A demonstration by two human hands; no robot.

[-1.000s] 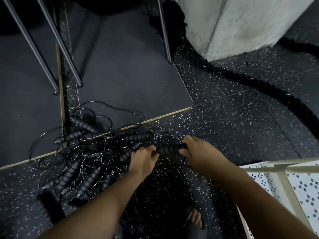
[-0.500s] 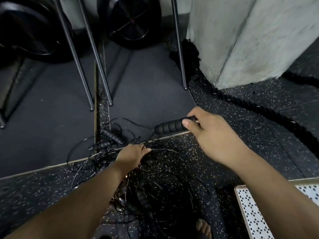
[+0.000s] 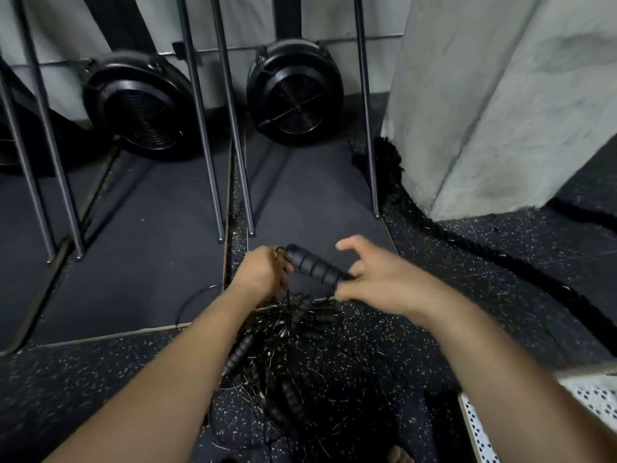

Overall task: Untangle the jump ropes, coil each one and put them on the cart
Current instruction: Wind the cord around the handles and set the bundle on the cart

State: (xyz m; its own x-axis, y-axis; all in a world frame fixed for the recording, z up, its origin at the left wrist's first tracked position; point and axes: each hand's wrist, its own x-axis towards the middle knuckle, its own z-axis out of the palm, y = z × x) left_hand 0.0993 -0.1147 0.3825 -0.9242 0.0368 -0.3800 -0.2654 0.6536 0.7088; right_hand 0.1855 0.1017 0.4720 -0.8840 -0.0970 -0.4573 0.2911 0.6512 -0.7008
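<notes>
Left grip (image 3: 263, 274): fingers curled round the thin cords (image 3: 289, 295) at the 10 o'clock end of the ribbed handle (image 3: 314, 266). The cords run down to the tangle (image 3: 283, 369), at 6 o'clock on the floor (image 3: 100, 396).

Right grip (image 3: 384, 284): thumb and lower fingers pinch the handle's 4 o'clock end, index finger lifted clear.

Judgement: hold the cords slack and pass the handle through the loop slowly; a jerk would likely tighten the knots.

Cart (image 3: 480, 426): 5 o'clock, only its corner shows.

Black ribbed handle (image 3: 314, 266); white-speckled black floor (image 3: 467, 262); grey pillar (image 3: 500, 95).
</notes>
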